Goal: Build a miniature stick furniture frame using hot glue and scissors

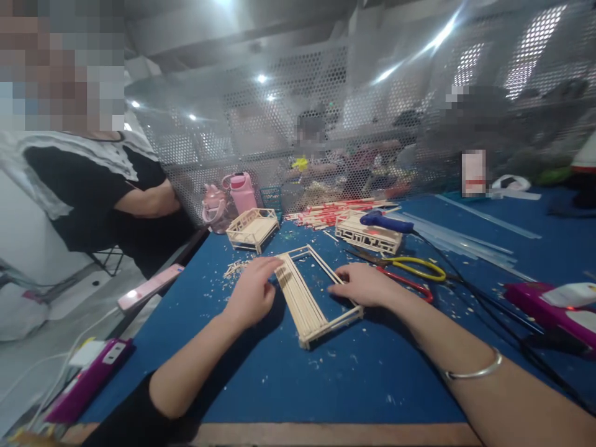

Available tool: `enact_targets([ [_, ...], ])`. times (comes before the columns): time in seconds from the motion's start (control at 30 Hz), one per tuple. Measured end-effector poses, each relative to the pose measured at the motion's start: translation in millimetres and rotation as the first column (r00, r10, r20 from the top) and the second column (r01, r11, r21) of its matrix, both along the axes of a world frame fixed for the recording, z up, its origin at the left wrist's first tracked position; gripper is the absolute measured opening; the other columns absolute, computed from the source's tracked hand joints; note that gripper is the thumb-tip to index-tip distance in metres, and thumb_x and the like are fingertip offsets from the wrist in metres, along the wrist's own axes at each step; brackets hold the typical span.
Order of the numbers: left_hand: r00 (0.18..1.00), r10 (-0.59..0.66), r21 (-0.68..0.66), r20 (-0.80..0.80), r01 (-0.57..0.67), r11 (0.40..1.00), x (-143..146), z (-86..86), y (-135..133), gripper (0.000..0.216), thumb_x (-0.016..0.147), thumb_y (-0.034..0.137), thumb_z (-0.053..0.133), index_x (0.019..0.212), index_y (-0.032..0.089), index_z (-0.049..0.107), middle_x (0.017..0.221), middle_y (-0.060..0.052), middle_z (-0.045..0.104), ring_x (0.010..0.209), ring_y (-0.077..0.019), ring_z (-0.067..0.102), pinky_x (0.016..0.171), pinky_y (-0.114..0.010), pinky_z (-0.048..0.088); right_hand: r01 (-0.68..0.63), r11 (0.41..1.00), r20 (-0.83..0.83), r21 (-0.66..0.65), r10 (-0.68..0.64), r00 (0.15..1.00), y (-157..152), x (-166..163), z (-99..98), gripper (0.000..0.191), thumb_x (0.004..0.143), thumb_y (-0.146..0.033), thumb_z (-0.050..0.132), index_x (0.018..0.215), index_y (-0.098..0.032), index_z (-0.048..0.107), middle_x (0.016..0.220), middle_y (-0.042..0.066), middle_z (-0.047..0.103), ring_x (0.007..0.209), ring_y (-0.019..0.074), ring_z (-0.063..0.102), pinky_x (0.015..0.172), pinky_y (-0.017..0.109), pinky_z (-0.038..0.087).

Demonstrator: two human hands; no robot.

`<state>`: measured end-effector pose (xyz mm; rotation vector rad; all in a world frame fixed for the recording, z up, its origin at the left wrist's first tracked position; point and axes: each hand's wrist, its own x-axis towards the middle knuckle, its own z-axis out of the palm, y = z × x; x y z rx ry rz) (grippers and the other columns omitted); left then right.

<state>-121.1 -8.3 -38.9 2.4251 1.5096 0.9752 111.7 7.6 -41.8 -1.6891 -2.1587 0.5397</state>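
Note:
A small frame of pale wooden sticks (pixel 302 299) lies on the blue table between my hands. Several sticks laid side by side fill its left half, while the right half is open within a rail. My left hand (pixel 251 292) holds the frame's left edge, fingers resting over the far end of the slats. My right hand (pixel 365 284) has its thumb and fingers around the right rail. Just beyond that hand lie yellow-handled scissors (pixel 421 268) and a red-handled tool (pixel 410 285), partly hidden by my wrist.
Two finished-looking stick models, a bed-like one (pixel 254 230) and a latticed one (pixel 370 239), stand farther back. A blue glue gun (pixel 386 221) rests on the latter. Red-tipped sticks (pixel 335 213), clear glue sticks (pixel 447 236), cables and purple power strips (pixel 90 379) lie around. Someone stands left.

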Motion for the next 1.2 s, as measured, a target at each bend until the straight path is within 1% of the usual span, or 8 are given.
enact_targets([
  [0.13, 0.927, -0.246, -0.102, -0.282, 0.226, 0.969, -5.0, 4.7, 4.7, 0.072, 0.059, -0.002, 0.045, 0.126, 0.02, 0.055, 0.139, -0.008, 0.052, 0.137, -0.0256, 0.033, 0.112, -0.056, 0.019, -0.15, 0.987, 0.073, -0.051, 0.154, 0.985, 5.4, 3.9, 12.1, 0.015, 0.064, -0.01, 0.058, 0.054, -0.02, 0.062, 0.053, 0.0, 0.061, 0.051, 0.014, 0.051, 0.047, 0.023, 0.031],
  [0.3, 0.711, -0.423, -0.143, -0.561, 0.42, 0.896, 19.0, 13.5, -26.4, 0.063, 0.071, 0.011, 0.049, 0.134, 0.019, 0.047, 0.145, -0.011, 0.043, 0.139, -0.0305, 0.028, 0.111, -0.064, 0.002, -0.329, 0.94, 0.071, -0.087, 0.335, 0.94, 19.1, 11.9, 16.3, 0.018, 0.067, -0.011, 0.057, 0.068, -0.023, 0.072, 0.054, -0.004, 0.061, 0.05, 0.0123, 0.049, 0.049, 0.022, 0.032],
  [0.43, 0.655, -0.435, -0.16, -0.618, 0.437, 0.885, 46.7, 8.0, -46.9, 0.056, 0.084, 0.031, 0.052, 0.138, 0.02, 0.042, 0.146, -0.012, 0.042, 0.135, -0.0347, 0.035, 0.109, -0.063, 0.021, -0.393, 0.916, 0.011, -0.086, 0.395, 0.918, 25.6, 11.1, 6.8, 0.018, 0.073, -0.018, 0.058, 0.077, -0.025, 0.074, 0.065, -0.004, 0.068, 0.062, 0.0127, 0.055, 0.058, 0.021, 0.038],
  [0.63, 0.675, -0.299, -0.028, -0.674, 0.381, 0.924, 58.9, -20.2, -46.9, 0.059, 0.088, 0.042, 0.049, 0.136, 0.008, 0.043, 0.138, -0.023, 0.048, 0.117, -0.037, 0.055, 0.089, -0.051, 0.049, -0.216, 0.969, -0.047, 0.121, 0.223, 0.974, 11.4, 23.2, 9.9, 0.041, 0.077, -0.032, 0.063, 0.116, -0.018, 0.064, 0.104, 0.008, 0.068, 0.091, 0.0194, 0.06, 0.079, 0.027, 0.042],
  [0.83, 0.711, -0.313, -0.064, -0.63, 0.354, 0.933, 55.3, -22.6, -47.7, 0.048, 0.094, 0.035, 0.037, 0.135, 0.013, 0.046, 0.133, -0.019, 0.055, 0.108, -0.0318, 0.061, 0.083, -0.045, 0.05, 0.075, 0.971, -0.332, 0.225, 0.004, 0.943, -2.5, 50.3, 0.4, 0.023, 0.083, -0.037, 0.053, 0.082, -0.018, 0.065, 0.07, 0.0, 0.062, 0.064, 0.0137, 0.053, 0.061, 0.025, 0.04],
  [1.0, 0.746, -0.376, -0.136, -0.55, 0.364, 0.921, 65.5, -0.2, -45.6, 0.068, 0.086, 0.06, 0.038, 0.136, 0.015, 0.045, 0.135, -0.02, 0.054, 0.116, -0.0365, 0.055, 0.094, -0.052, 0.04, 0.132, 0.979, -0.399, -0.153, -0.183, 0.898, -3.6, 61.7, -8.4, 0.044, 0.089, -0.044, 0.042, 0.053, -0.02, 0.048, 0.044, -0.004, 0.047, 0.039, 0.0092, 0.042, 0.043, 0.024, 0.032],
  [1.1, 0.801, -0.36, -0.318, -0.478, 0.224, 0.921, 88.6, 16.0, -36.6, 0.054, 0.09, 0.051, 0.035, 0.125, 0.015, 0.054, 0.119, -0.018, 0.065, 0.103, -0.034, 0.062, 0.083, -0.044, 0.046, -0.12, 0.88, -0.437, -0.459, -0.106, 0.893, -6.7, 68.9, -4.5, 0.054, 0.085, -0.058, 0.043, 0.049, -0.019, 0.051, 0.038, -0.003, 0.045, 0.031, 0.0078, 0.037, 0.035, 0.022, 0.026],
  [1.2, 0.849, -0.322, -0.478, -0.42, 0.094, 0.873, 113.9, 22.3, -26.3, 0.038, 0.093, 0.036, 0.031, 0.089, 0.02, 0.065, 0.085, -0.01, 0.072, 0.074, -0.0262, 0.065, 0.062, -0.033, 0.042, -0.323, 0.761, -0.475, -0.563, 0.022, 0.88, -9.9, 75.1, -0.4, 0.055, 0.073, -0.064, 0.056, 0.045, -0.018, 0.052, 0.036, -0.003, 0.047, 0.032, 0.0064, 0.038, 0.033, 0.02, 0.023],
])
